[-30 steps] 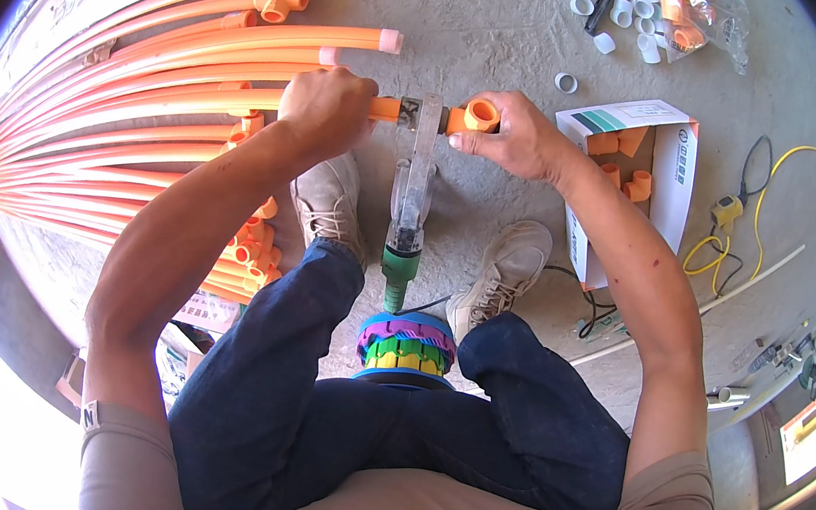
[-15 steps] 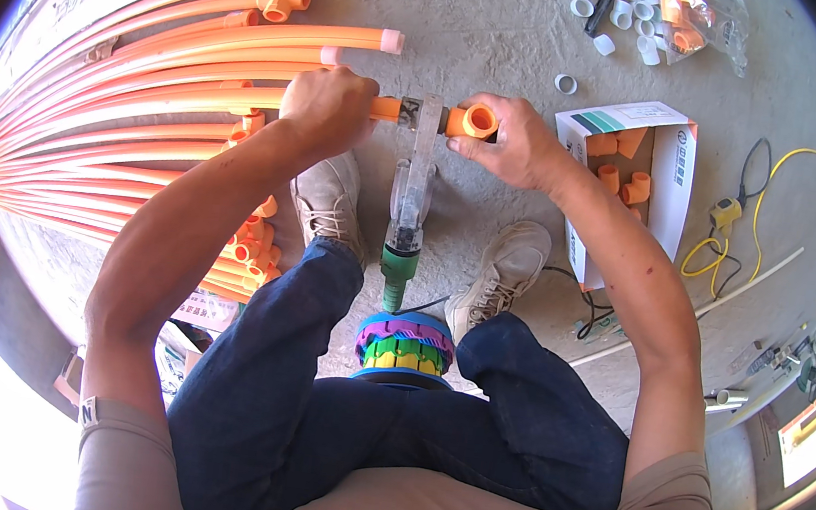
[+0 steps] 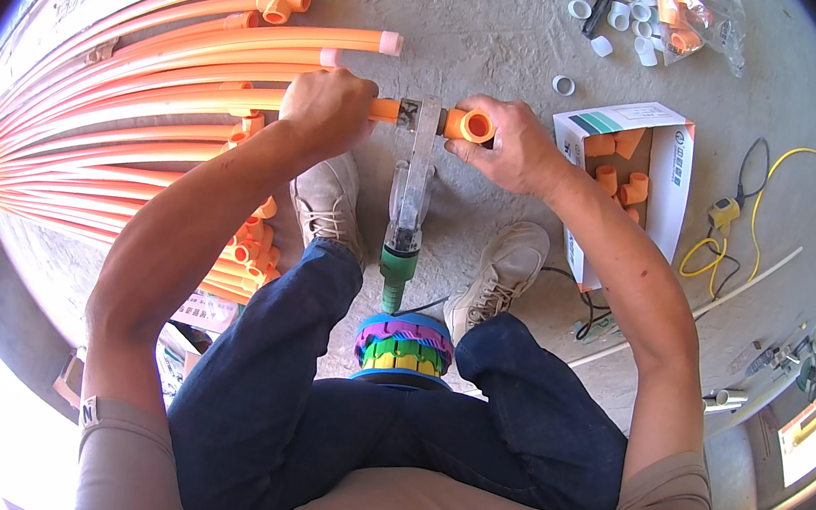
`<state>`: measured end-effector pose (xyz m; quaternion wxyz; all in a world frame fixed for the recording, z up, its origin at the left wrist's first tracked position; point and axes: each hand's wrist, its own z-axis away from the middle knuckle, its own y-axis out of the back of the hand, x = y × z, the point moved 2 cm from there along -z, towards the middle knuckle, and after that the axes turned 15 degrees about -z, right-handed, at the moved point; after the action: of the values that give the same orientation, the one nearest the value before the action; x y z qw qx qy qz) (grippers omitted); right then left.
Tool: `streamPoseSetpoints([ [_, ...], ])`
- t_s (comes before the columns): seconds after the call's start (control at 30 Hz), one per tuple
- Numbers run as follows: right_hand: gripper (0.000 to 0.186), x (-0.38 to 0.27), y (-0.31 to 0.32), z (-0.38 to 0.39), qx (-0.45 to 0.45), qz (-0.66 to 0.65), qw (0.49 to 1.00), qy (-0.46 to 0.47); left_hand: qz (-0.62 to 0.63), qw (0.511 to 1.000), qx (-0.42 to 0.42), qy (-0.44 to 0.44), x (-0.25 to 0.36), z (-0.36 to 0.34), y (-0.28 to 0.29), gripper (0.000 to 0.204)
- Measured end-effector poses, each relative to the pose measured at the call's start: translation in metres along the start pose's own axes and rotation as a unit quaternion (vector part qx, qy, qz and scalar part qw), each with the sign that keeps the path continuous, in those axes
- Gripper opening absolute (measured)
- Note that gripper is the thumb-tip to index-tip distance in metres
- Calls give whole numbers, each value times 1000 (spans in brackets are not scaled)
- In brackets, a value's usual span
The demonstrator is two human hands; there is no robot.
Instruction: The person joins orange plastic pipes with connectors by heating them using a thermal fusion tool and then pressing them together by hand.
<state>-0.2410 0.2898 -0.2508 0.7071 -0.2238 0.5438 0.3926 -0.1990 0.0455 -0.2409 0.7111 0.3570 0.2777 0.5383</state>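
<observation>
My left hand (image 3: 330, 108) is closed round an orange plastic pipe (image 3: 382, 110), whose end meets the dark socket on the left side of a pipe welding tool (image 3: 421, 156). The tool has a metal heating plate and a green handle (image 3: 397, 272) pointing back toward me between my shoes. In my right hand (image 3: 509, 146) is an orange tee fitting (image 3: 476, 126), its round opening facing up. That fitting sits against the tool's right side, in line with the pipe. Part of the fitting is hidden by my fingers.
Many orange pipes (image 3: 110, 135) fan out at the left, some with fittings on their ends. A cardboard box (image 3: 673, 184) of orange fittings stands at the right. White rings (image 3: 564, 85) lie at the far right, beyond a yellow cable (image 3: 759, 209). A colourful stool (image 3: 404, 347) is between my knees.
Both hands hold almost the same places, with the pipe and tee fitting still against the tool. The view has shifted very slightly.
</observation>
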Motion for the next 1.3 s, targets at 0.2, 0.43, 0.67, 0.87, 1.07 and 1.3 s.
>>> streamPoseSetpoints([
  [0.2,36,0,1,1,-7,24,1000,-9,4,1000,11,-1,0,-1,-3,17],
  [0.43,39,-1,1,4,2,40,999,-21,36,999,31,-8,-7,-4,-7,18],
  [0.67,37,-7,1,20,18,39,999,-22,72,993,-46,-81,-16,2,10,27],
  [0.87,35,-20,7,20,8,86,996,-8,91,982,-82,-143,-30,-8,16,42],
  [1.07,33,-13,9,25,12,61,998,-12,109,957,-259,-72,-24,-20,16,49],
  [1.3,39,3,-6,24,49,33,998,26,88,976,-180,-90,-25,-21,3,52],
])
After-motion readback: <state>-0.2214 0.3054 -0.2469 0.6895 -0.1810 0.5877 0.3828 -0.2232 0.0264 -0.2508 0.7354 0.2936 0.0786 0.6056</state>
